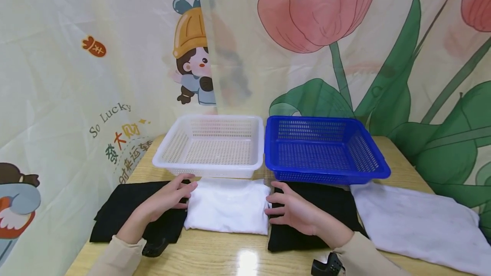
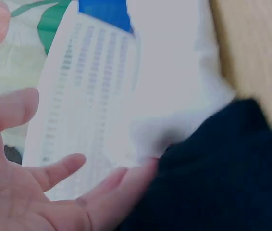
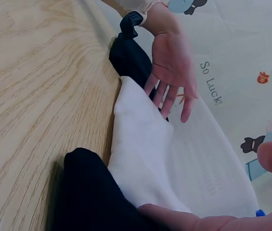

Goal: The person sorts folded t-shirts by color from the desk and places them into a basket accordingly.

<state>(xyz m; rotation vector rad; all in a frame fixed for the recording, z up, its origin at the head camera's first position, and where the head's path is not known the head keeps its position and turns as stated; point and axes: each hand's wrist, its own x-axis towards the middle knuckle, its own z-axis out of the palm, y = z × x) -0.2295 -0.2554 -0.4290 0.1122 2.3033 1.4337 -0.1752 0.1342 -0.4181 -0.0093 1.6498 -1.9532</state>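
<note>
A folded white garment [image 1: 228,205] lies flat on the table between my two hands. My left hand [image 1: 166,197] is at its left edge, over a folded black garment [image 1: 119,205], with fingers spread and loosely bent. At the white cloth's right edge is my right hand [image 1: 293,212], its fingers apart above a second black garment [image 1: 322,235]. In the right wrist view the left hand [image 3: 172,60] shows its palm, with nothing held. Whether the fingertips touch the white cloth is hard to tell.
Behind the garments stand a white perforated basket [image 1: 209,171] and a blue perforated basket [image 1: 326,178], side by side. Another folded white garment [image 1: 422,222] lies at the far right. A printed cloth backdrop [image 1: 238,46] hangs behind the wooden table [image 1: 207,257].
</note>
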